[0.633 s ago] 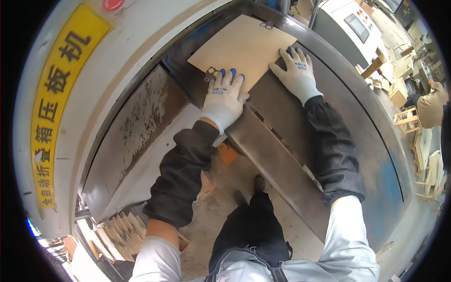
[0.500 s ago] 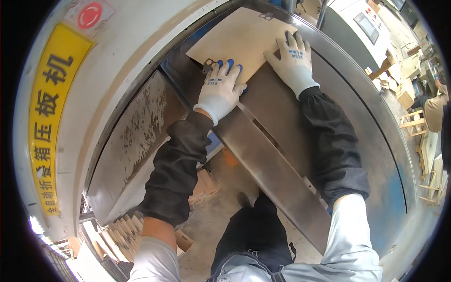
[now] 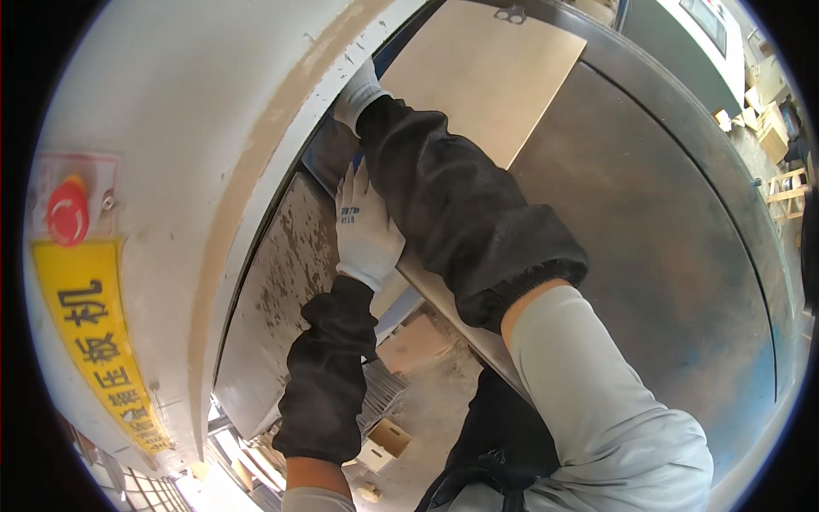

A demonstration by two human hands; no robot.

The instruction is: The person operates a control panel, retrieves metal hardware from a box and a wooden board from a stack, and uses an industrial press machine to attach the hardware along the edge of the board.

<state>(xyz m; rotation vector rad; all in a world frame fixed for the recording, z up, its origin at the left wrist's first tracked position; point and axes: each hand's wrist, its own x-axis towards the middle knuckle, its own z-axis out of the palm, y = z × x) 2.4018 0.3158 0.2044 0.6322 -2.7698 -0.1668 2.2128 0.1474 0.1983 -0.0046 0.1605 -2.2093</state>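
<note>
A thin, light wooden board [image 3: 486, 77] lies on the dark metal machine table [image 3: 648, 222], with a flat metal fitting [image 3: 511, 14] at its far edge. Across the board's near left part reaches my right arm in a black sleeve cover. My right hand [image 3: 358, 96], in a white glove, is at the gap beneath the pale machine housing; its fingers are hidden there. Nearer to me, my gloved left hand [image 3: 368, 229] rests with fingers stretched out by the narrow metal edge beside the scuffed plate [image 3: 286, 282]. Nothing shows in the left hand.
The large pale housing [image 3: 162, 102] curves along the left, bearing a red push button [image 3: 68, 213] and a yellow label [image 3: 94, 333]. Below the table, an open wooden box [image 3: 388, 444] stands on the floor. Wooden pieces [image 3: 772, 136] and a control cabinet [image 3: 695, 51] are at far right.
Both hands have left the board. My right hand has crossed leftward to the housing gap, and my left hand has come down to the metal edge. The view has shifted.
</note>
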